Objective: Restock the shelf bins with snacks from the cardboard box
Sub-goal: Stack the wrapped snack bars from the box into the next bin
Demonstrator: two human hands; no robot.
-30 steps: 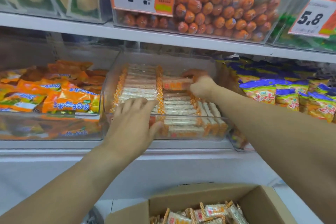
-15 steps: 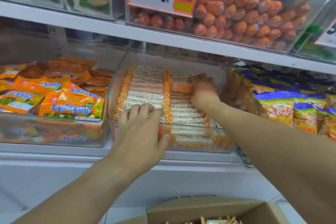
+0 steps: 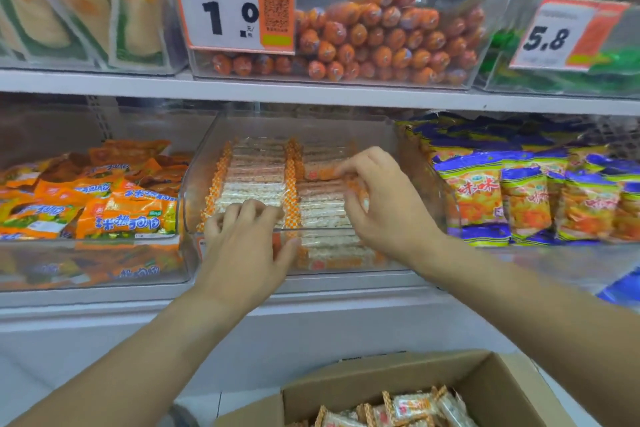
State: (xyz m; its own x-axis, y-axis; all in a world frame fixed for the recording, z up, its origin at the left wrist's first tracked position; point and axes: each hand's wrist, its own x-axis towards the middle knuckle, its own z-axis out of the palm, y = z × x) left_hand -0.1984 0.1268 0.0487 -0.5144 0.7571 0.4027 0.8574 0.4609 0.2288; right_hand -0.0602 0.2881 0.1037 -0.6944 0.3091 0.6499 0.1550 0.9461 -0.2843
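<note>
Since a moment ago the right hand [image 3: 388,204] has pulled back from deep in the clear bin [image 3: 429,184] toward its front, and its fingers, which were pressed flat on the packets, now curl loosely above the right-hand column with the thumb and forefinger pinching an orange-ended snack bar [image 3: 320,173] at the top of that row. The left hand [image 3: 242,243] has kept its place at the bin's front lip, fingers curled over the clear edge and resting on the nearest packets of the left column, the thumb spread out to the right against the front wall; it grips the rim rather than any one packet. Inside the bin the snack bars [image 3: 254,180] lie in two neat columns, pale wrappers with orange checked ends. The cardboard box [image 3: 485,388] sits open at the bottom of the view, below the shelf, with more of the same bars [image 3: 405,409] loose inside it. To the left stands a bin of orange packets [image 3: 124,215], to the right blue and yellow bags [image 3: 519,198]. On the shelf above, a bin of orange sausages [image 3: 381,42] carries a price tag [image 3: 235,9] reading 1.0, and a second tag [image 3: 564,35] reads 5.8.
</note>
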